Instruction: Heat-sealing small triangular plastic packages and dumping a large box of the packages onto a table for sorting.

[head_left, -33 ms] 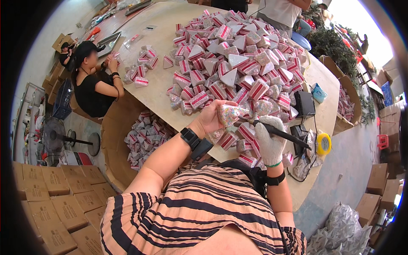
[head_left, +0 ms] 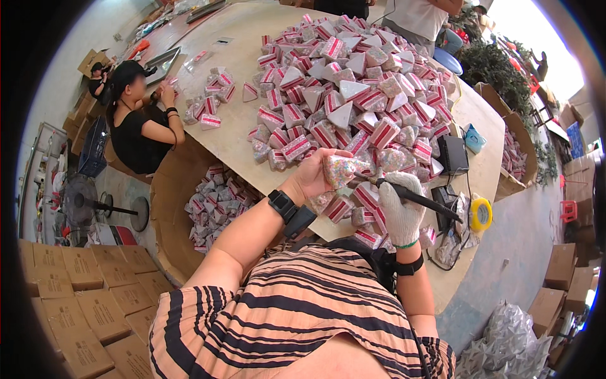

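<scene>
My bare left hand [head_left: 314, 177] grips a wedge-shaped imitation cake slice [head_left: 343, 170] covered in multicoloured sprinkles. My right hand [head_left: 404, 208], in a white knit glove, is closed around a black-handled pen-shaped tool [head_left: 424, 201], resembling a soldering iron. Its thin metal tip reaches left to the slice; whether it touches cannot be made out. A large heap of similar cake slices [head_left: 341, 117], with white faces and red-pink bands, spreads beyond both hands. Several more slices [head_left: 363, 216] lie just below and between my hands.
Right of the heap stand a black box-shaped device [head_left: 452, 155] and a yellow tape roll [head_left: 480, 214] on the table [head_left: 233, 136]. A large carton [head_left: 165, 211] of slices sits at left. A co-worker [head_left: 136, 120] handles pieces at the table's left edge. Stacked cartons [head_left: 82, 268] fill the lower left.
</scene>
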Available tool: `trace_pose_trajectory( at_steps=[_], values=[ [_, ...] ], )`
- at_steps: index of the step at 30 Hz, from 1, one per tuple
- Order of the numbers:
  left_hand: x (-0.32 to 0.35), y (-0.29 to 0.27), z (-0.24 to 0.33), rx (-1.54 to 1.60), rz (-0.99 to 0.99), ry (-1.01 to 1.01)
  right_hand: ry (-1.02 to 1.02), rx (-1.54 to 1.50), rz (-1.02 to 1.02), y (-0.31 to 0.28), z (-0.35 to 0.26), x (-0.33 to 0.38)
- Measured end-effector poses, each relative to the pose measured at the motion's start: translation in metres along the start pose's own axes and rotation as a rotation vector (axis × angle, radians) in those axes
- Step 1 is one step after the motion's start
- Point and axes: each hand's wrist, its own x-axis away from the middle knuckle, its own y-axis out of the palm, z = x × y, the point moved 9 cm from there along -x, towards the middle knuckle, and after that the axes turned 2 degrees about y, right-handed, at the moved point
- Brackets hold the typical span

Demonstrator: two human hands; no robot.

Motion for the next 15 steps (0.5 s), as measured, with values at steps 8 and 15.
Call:
trace_pose_trajectory(
  at_steps=[8, 15],
  values=[
    [0.076, -0.064, 0.087, -0.439, 0.305, 0.144, -0.032, -0.166, 0.125, -0.026, -0.014, -0.005],
    [0.150, -0.076, 0.183, -2.163, 0.976, -0.164, -0.116, -0.045, 0.360, -0.083, -0.018, -0.009]
  ],
)
